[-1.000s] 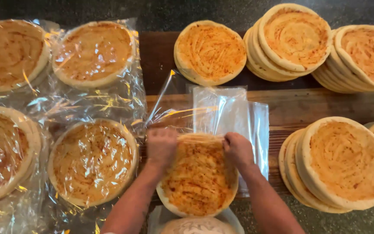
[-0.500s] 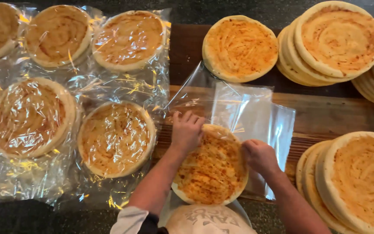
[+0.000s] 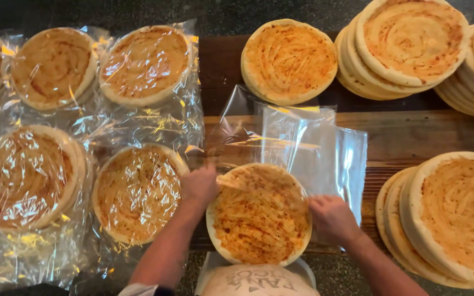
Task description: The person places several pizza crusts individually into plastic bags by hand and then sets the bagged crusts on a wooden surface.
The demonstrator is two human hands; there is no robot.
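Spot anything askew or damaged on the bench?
Nothing damaged or spilled. Only oddity: the clear bags lie crumpled and skewed under the flatbread that the left hand and right hand grip. Wrapped flatbreads lie in loose rows.

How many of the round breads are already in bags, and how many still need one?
Done: five bagged flatbreads lie on the left, one cut off by the picture's edge. In hand: the left hand and right hand hold one flatbread at the mouth of a clear bag. Left: the unbagged stacks top right, another stack lower right, and a single one up top.
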